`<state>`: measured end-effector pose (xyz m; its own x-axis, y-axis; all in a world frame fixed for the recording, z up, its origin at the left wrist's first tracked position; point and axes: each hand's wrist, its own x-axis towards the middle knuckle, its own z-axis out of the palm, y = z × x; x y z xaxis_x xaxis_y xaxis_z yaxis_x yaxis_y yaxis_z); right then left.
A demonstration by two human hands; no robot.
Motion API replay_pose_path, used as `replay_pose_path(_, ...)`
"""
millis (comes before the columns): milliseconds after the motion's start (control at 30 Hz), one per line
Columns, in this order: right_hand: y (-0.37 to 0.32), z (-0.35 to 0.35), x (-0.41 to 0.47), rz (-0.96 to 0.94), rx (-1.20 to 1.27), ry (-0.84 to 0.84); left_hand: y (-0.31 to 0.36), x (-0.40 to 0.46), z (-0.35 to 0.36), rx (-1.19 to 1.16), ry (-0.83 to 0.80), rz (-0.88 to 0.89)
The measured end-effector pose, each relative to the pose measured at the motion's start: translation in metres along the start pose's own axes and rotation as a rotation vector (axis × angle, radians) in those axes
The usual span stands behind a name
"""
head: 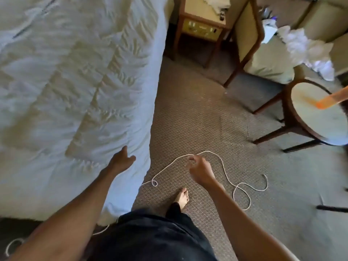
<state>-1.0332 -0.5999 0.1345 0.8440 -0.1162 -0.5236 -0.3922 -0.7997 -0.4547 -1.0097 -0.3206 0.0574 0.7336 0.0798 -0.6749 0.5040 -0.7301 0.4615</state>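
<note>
A thin white cord (225,173) loops across the carpet in front of me and trails left under the bed's edge. My right hand (200,169) pinches the cord near its high point, lifting it off the floor. My left hand (121,160) reaches out over the near corner of the white quilted duvet (75,91), fingers relaxed, holding nothing. Whether it touches the duvet I cannot tell. My bare foot (182,197) stands on the carpet between the two arms.
The bed fills the left half. A wooden nightstand (199,25) stands at the far wall, a chair (246,40) beside it. A round glass-topped table (318,112) with an orange strip sits at right. White linen (308,48) is piled beyond. Patterned carpet (197,113) lies between.
</note>
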Motion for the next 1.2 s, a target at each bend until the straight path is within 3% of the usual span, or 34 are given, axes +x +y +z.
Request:
replay_pose_path(233, -0.012, -0.047, 0.108, -0.201, -0.293, -0.279, 0.033, 0.014, 0.031, -0.196, 0.044, -0.190)
replay_pose_path(367, -0.041, -0.039, 0.166, -0.344, -0.459, -0.410, 0.016, 0.023, 0.047, -0.366, 0.121, -0.350)
replay_pose_path(433, -0.056, -0.029, 0.195, -0.376, -0.513, -0.454, 0.003, 0.034, 0.064, -0.447, 0.081, -0.419)
replay_pose_path(667, -0.073, 0.061, 0.289, -0.466, -0.828, -0.720, -0.022, 0.089, 0.134, -0.695, -0.016, -0.574)
replay_pose_path(867, -0.061, 0.201, 0.382, -0.546, -0.966, -0.905, -0.051, 0.179, 0.223, -1.092, 0.157, -0.760)
replay_pose_path(933, -0.050, 0.253, 0.414, -0.363, -0.867, -0.947, -0.062, 0.212, 0.253, -1.313, 0.227, -0.842)
replay_pose_path(1067, -0.013, 0.316, 0.448, 0.330, -0.134, -0.835, -0.071, 0.258, 0.302, -1.904, 0.231, -0.947)
replay_pose_path(1200, -0.014, 0.343, 0.462, 0.554, 0.294, -0.947, -0.081, 0.274, 0.310, -2.222, 0.425, -0.900)
